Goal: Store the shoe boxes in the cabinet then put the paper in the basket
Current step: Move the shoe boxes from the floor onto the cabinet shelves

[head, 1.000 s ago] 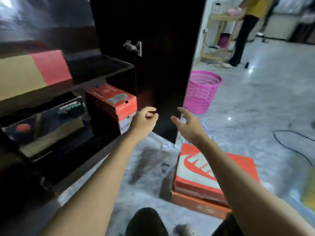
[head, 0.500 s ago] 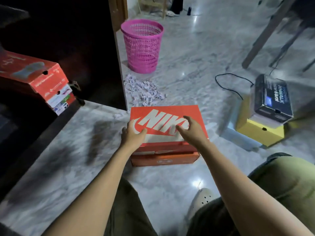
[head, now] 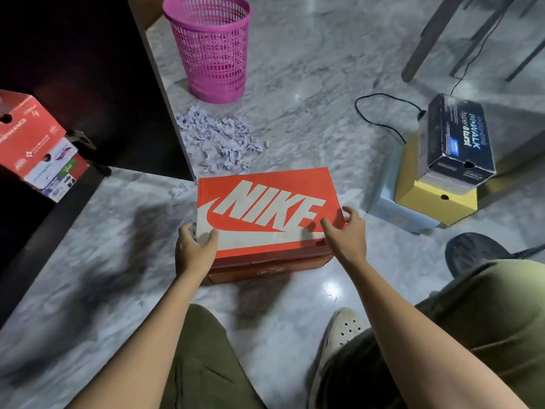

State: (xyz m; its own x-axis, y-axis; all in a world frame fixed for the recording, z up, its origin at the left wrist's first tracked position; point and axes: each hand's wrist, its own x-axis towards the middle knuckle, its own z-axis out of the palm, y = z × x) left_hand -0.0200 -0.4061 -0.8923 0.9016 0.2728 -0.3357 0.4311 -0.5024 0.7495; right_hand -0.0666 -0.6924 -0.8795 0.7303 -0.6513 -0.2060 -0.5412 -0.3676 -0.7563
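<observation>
An orange Nike shoe box [head: 265, 214] lies on the marble floor on top of a second orange box [head: 265, 271]. My left hand [head: 194, 246] grips its near left corner, thumb on the lid. My right hand [head: 346, 231] grips its near right corner, fingers curled over the edge. A red shoe box [head: 35, 143] sits in the dark cabinet [head: 88, 69] at the left. A pile of crumpled paper [head: 219, 143] lies on the floor behind the Nike box, with the pink basket [head: 211, 45] beyond it.
At the right a black shoe box [head: 457, 140] sits on a yellow box [head: 433, 199] and a pale blue box [head: 395, 211]. A black cable [head: 380, 113] runs across the floor. Table legs [head: 427, 39] stand at the far right. My knees and a white shoe [head: 342, 332] are below.
The view swung from the cabinet down to the floor. Both hands came down from the cabinet door onto the Nike box, then spread out to its near corners.
</observation>
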